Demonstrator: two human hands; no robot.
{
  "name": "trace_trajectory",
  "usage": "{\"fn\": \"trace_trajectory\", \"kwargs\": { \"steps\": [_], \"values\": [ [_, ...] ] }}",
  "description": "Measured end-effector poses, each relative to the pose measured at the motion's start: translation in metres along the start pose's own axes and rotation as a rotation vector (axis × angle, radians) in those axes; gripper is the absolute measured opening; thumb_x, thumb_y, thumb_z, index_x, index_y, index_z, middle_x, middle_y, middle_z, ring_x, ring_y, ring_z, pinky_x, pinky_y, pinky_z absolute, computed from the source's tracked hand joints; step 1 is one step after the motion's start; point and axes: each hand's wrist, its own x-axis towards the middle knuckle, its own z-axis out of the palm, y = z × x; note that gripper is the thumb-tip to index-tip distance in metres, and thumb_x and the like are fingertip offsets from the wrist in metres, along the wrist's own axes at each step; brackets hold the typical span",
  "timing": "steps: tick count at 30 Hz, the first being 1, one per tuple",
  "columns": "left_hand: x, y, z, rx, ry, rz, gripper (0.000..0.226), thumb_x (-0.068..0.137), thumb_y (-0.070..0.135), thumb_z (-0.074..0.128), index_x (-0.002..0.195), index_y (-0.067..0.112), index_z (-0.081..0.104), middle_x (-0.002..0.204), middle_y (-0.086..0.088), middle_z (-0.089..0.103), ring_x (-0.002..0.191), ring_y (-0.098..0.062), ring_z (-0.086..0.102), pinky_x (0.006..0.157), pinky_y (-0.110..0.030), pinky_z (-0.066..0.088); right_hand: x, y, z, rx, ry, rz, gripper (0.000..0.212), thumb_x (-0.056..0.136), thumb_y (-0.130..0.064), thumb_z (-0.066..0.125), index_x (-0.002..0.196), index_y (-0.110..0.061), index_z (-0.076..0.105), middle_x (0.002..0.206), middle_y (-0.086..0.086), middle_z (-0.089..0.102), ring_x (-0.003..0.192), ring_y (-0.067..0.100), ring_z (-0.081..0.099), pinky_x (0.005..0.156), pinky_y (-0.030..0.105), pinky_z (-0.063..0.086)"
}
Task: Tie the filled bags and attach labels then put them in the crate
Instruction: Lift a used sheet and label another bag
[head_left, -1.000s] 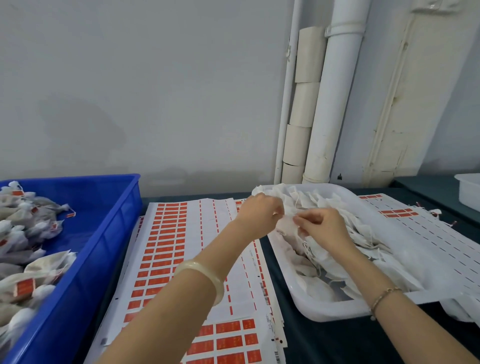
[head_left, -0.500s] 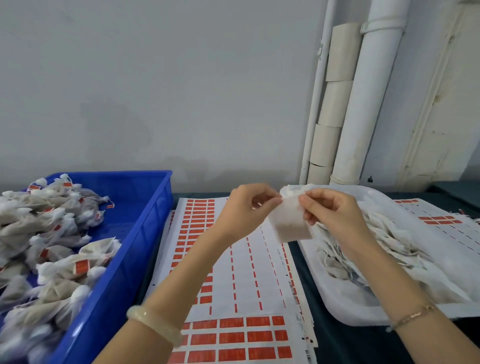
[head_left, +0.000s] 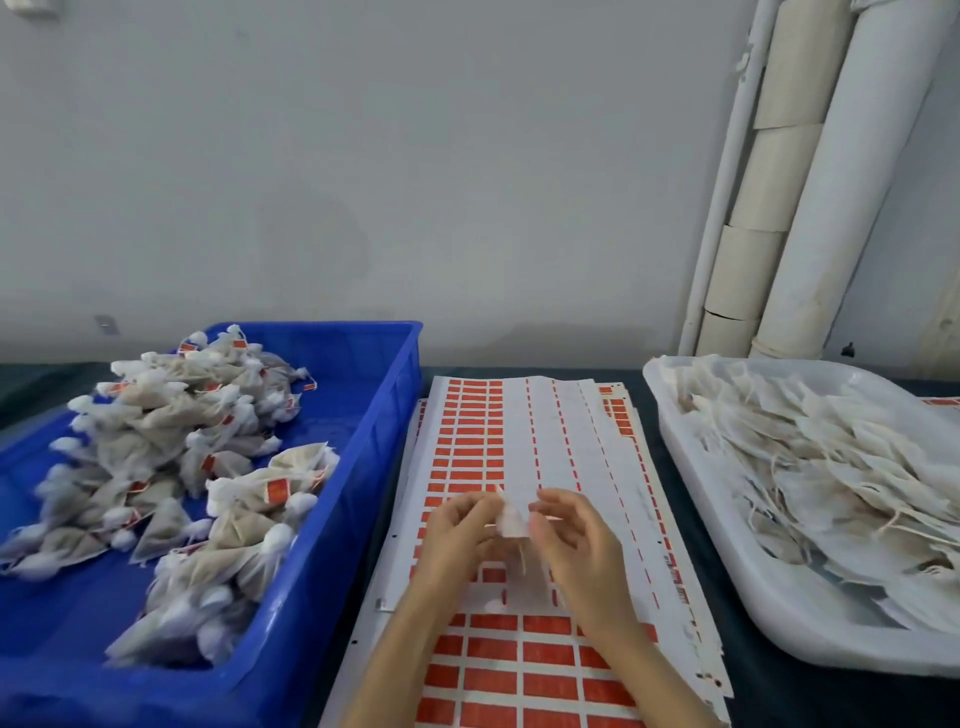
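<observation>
Blue plastic crate (head_left: 395, 415) on the left, heaped with tied gauzy bags (head_left: 208, 441). Left hand (head_left: 460, 540) and right hand (head_left: 576, 545) now sit lower, over the red-printed label sheets (head_left: 550, 431). Their fingers are clamped on one small white fabric bag (head_left: 511, 519), clear of the smooth white tray (head_left: 727, 561).

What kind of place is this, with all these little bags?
Probably a small packing workshop. A blue crate holds tied, labelled bags, sheets of red labels lie spread in the middle, and a white tray holds a heap of flat bags with loose strings.
</observation>
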Motion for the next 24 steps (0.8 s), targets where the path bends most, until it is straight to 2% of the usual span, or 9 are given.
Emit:
{"fn": "trace_trajectory", "kwargs": {
  "steps": [2, 4, 8, 11, 14, 17, 19, 21, 24],
  "values": [
    [0.001, -0.008, 0.001, -0.093, 0.026, -0.029, 0.018, 0.089, 0.022, 0.066, 0.098, 0.007, 0.068, 0.093, -0.015, 0.072, 0.086, -0.029, 0.071, 0.073, -0.036, 0.059, -0.005, 0.006, 0.007, -0.074, -0.08, -0.106, 0.04, 0.075, -0.047, 0.073, 0.11, -0.035, 0.058, 0.106, -0.031, 0.062, 0.102, -0.002, 0.061, 0.079, 0.007, 0.049],
    [0.001, -0.014, 0.001, -0.173, 0.024, -0.055, 0.021, 0.086, 0.023, 0.069, 0.098, 0.007, 0.069, 0.094, -0.016, 0.071, 0.088, -0.032, 0.071, 0.075, -0.039, 0.059, -0.007, 0.011, 0.011, -0.18, -0.118, -0.193, 0.049, 0.07, -0.045, 0.078, 0.112, -0.038, 0.055, 0.111, -0.037, 0.056, 0.108, -0.006, 0.055, 0.082, 0.002, 0.043],
    [0.001, -0.019, 0.001, -0.225, -0.017, 0.031, 0.031, 0.075, 0.037, 0.071, 0.09, 0.011, 0.074, 0.093, -0.018, 0.071, 0.087, -0.03, 0.069, 0.072, -0.032, 0.056, -0.004, 0.014, 0.008, -0.265, -0.018, -0.259, 0.028, 0.075, -0.04, 0.07, 0.098, -0.046, 0.056, 0.095, -0.042, 0.059, 0.101, -0.013, 0.055, 0.077, -0.004, 0.04],
    [0.002, -0.024, 0.001, -0.211, 0.002, 0.122, 0.03, 0.075, 0.04, 0.067, 0.089, 0.014, 0.075, 0.092, -0.014, 0.072, 0.089, -0.029, 0.07, 0.072, -0.033, 0.057, -0.002, 0.017, 0.001, -0.311, 0.084, -0.314, 0.022, 0.077, -0.03, 0.069, 0.089, -0.044, 0.058, 0.083, -0.033, 0.06, 0.096, -0.008, 0.057, 0.071, -0.002, 0.042],
    [0.004, -0.029, 0.001, -0.18, 0.082, 0.19, 0.03, 0.075, 0.036, 0.069, 0.1, 0.019, 0.071, 0.1, -0.003, 0.072, 0.095, -0.026, 0.069, 0.076, -0.034, 0.059, 0.001, 0.018, -0.005, -0.189, 0.055, -0.132, 0.014, 0.077, -0.029, 0.072, 0.082, -0.041, 0.064, 0.078, -0.024, 0.067, 0.088, -0.006, 0.06, 0.066, 0.006, 0.049],
    [0.004, -0.03, 0.002, -0.095, 0.036, 0.203, 0.043, 0.074, 0.041, 0.077, 0.113, 0.026, 0.065, 0.11, 0.007, 0.069, 0.105, -0.017, 0.065, 0.087, -0.033, 0.056, 0.004, 0.017, -0.007, -0.044, -0.002, 0.009, 0.01, 0.073, -0.033, 0.073, 0.081, -0.034, 0.068, 0.079, -0.03, 0.067, 0.083, -0.009, 0.062, 0.058, 0.003, 0.046],
    [0.003, -0.031, 0.007, -0.05, -0.005, 0.175, 0.042, 0.068, 0.045, 0.079, 0.104, 0.025, 0.068, 0.101, 0.006, 0.07, 0.099, -0.018, 0.067, 0.08, -0.031, 0.058, 0.005, 0.015, -0.009, 0.023, -0.02, 0.036, 0.012, 0.073, -0.029, 0.074, 0.084, -0.03, 0.069, 0.078, -0.026, 0.069, 0.08, -0.007, 0.064, 0.056, 0.003, 0.046],
    [0.001, -0.032, 0.012, 0.025, 0.026, 0.159, 0.031, 0.068, 0.042, 0.082, 0.091, 0.024, 0.07, 0.089, 0.006, 0.071, 0.089, -0.015, 0.068, 0.07, -0.024, 0.057, 0.005, 0.015, -0.011, 0.051, -0.007, 0.054, 0.015, 0.075, -0.024, 0.076, 0.088, -0.027, 0.067, 0.077, -0.021, 0.071, 0.076, -0.003, 0.066, 0.054, 0.006, 0.047],
    [0.001, -0.036, 0.013, 0.087, 0.079, 0.164, 0.025, 0.077, 0.037, 0.075, 0.097, 0.024, 0.067, 0.092, 0.009, 0.069, 0.09, -0.012, 0.066, 0.071, -0.021, 0.057, 0.004, 0.013, -0.013, 0.059, 0.07, 0.026, 0.017, 0.073, -0.032, 0.073, 0.089, -0.027, 0.068, 0.082, -0.021, 0.07, 0.079, -0.001, 0.066, 0.058, 0.007, 0.049]
  ]
}}
